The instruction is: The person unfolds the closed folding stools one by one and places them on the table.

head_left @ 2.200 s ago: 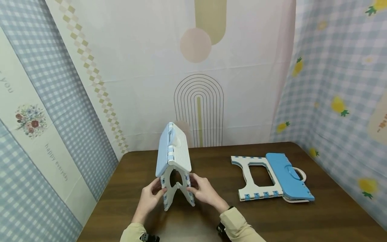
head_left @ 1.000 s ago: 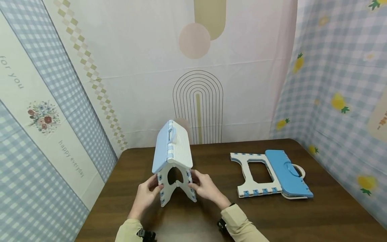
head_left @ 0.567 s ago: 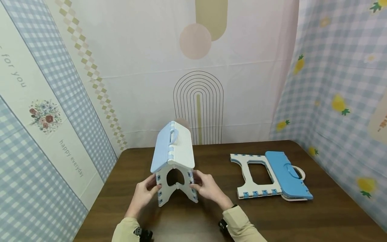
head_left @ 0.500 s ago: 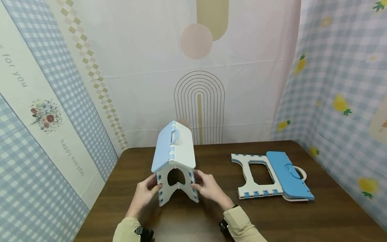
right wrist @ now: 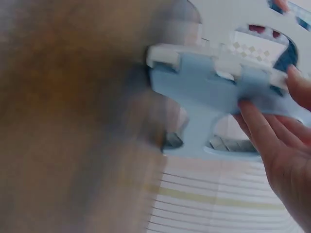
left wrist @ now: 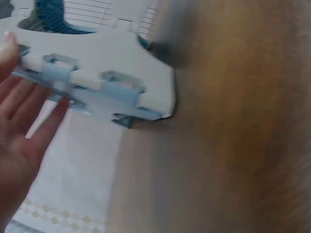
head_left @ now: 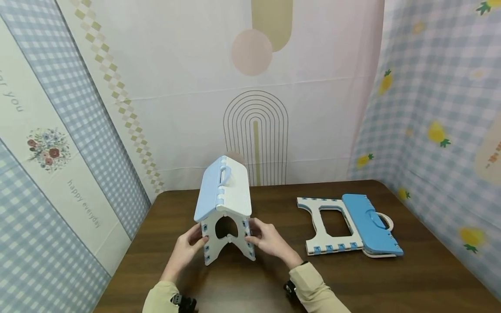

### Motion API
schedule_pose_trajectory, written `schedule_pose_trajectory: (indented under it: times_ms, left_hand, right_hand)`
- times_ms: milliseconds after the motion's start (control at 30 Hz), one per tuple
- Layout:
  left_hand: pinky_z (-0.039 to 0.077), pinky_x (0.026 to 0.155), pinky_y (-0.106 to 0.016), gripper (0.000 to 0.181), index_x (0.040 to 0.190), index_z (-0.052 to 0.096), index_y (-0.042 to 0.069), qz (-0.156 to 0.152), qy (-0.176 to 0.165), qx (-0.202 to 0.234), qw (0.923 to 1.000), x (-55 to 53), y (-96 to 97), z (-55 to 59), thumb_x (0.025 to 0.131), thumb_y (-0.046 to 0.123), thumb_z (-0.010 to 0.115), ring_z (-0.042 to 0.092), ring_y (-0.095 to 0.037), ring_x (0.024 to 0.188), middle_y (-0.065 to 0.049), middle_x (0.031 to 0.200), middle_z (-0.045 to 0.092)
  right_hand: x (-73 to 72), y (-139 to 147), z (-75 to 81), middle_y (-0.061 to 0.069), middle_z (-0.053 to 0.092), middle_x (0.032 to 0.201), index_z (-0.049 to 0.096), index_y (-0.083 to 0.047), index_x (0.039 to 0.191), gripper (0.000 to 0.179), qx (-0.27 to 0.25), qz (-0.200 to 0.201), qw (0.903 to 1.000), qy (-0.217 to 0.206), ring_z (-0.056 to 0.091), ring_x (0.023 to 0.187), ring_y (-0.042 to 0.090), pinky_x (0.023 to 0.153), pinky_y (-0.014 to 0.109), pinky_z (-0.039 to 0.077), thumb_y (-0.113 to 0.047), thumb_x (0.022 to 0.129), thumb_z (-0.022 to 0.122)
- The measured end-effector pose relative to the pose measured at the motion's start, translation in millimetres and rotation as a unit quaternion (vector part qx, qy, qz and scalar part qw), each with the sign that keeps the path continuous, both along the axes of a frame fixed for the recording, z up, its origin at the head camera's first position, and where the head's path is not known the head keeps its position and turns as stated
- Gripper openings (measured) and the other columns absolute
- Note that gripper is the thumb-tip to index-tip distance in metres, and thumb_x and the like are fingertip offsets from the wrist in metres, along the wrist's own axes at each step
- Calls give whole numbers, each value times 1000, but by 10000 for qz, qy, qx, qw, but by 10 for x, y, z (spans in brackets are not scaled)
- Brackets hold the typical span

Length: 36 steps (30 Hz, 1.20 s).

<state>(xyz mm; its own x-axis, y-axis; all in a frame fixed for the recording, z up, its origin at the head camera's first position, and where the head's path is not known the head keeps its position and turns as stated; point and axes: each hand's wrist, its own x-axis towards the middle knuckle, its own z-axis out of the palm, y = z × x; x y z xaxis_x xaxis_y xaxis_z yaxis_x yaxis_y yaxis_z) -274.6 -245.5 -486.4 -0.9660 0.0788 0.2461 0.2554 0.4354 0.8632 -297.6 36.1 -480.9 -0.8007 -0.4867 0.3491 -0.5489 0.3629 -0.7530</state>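
Observation:
A light blue and white folding step stool (head_left: 237, 187) stands half unfolded on the table, its two top panels sloping like a roof with a handle along the ridge. My left hand (head_left: 184, 251) holds the stool's left leg panel, thumb in front and fingers behind. On the opposite side my right hand (head_left: 272, 241) grips the right leg panel the same way. The left wrist view has the hinged leg edge (left wrist: 104, 80) between thumb and fingers. In the right wrist view, the blue outer face (right wrist: 199, 97) of the other leg lies against my fingertips (right wrist: 245, 104).
A second folding stool (head_left: 369, 224), darker blue and white, lies folded flat on the right of the brown wooden table (head_left: 274, 289). A white patterned cloth (head_left: 188, 108) hangs behind the table's back edge, with blue checked cloth on both sides.
The stool's leg panels have spread farther apart and its top panels slope less steeply than at first. My hands have moved apart with them. In the last half second little differs.

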Motion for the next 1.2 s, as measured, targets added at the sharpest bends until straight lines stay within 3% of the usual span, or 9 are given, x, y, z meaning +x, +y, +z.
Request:
schedule_pose_trajectory:
  times_ms: [100,167,267,400,467,600,700,833,1200]
  left_hand:
    - [50,100,-41,58,143,44,-1,-406,-412,-519,9970,2,-67,114,92,14,66,57,-35,123,-25,135,57]
    - [46,104,-51,56,143,41,-4,-473,-337,-770,9953,-4,-112,224,93,10,61,53,-43,125,-29,137,53]
    - [42,108,-49,44,140,45,-3,125,-92,-718,9973,-34,-106,460,98,8,53,52,-40,128,-26,139,52]
    - [39,112,-40,37,135,53,1,994,312,7,9946,-147,55,837,103,17,46,52,-33,130,-20,138,56]
    - [37,114,-42,41,138,51,2,1081,427,59,9932,-230,181,1025,104,23,43,49,-33,133,-19,142,52]
    - [25,120,-48,51,149,36,6,828,337,-293,9956,-435,473,1283,105,31,36,33,-36,143,-18,155,36]
    - [15,123,-47,57,155,22,7,557,54,-660,9963,-560,640,1309,105,35,31,19,-34,150,-15,162,20]
    - [9,124,-48,61,156,12,6,310,-389,-1093,9928,-598,730,1236,106,38,26,8,-32,152,-13,164,9]
    - [12,123,-49,62,155,22,9,277,-438,-1589,9859,-569,699,1319,104,45,26,13,-29,152,-10,163,15]
  right_hand:
    - [-17,97,99,22,65,120,52,2,128,38,169,333,9988,-313,64,112,36,93,46,54,-10,94,62]
    - [-21,175,207,25,62,124,50,3,131,39,220,250,9982,-497,63,112,37,93,47,54,-6,94,58]
    - [-35,218,406,22,64,122,53,1,129,37,-41,-553,9975,-433,66,105,35,89,43,56,0,93,55]
    - [-113,71,737,17,67,120,60,-3,123,30,-745,-1698,9827,-7,66,105,31,92,42,55,-1,94,54]
    - [-202,-74,913,16,63,129,58,-3,129,34,-819,-1852,9790,238,62,113,32,98,45,51,-7,95,52]
    - [-441,-422,1152,17,42,151,42,-2,145,48,-360,-1513,9858,635,45,135,36,113,51,36,-20,100,44]
    - [-573,-619,1153,17,30,158,33,-1,149,51,40,-1280,9884,822,29,146,34,119,50,26,-22,103,38]
    - [-580,-735,1063,12,28,160,30,-7,152,51,48,-1345,9891,600,29,147,29,119,48,28,-23,104,36]
    - [-558,-785,1135,14,31,158,30,-3,151,52,173,-1494,9847,883,33,144,30,117,45,32,-23,104,38]
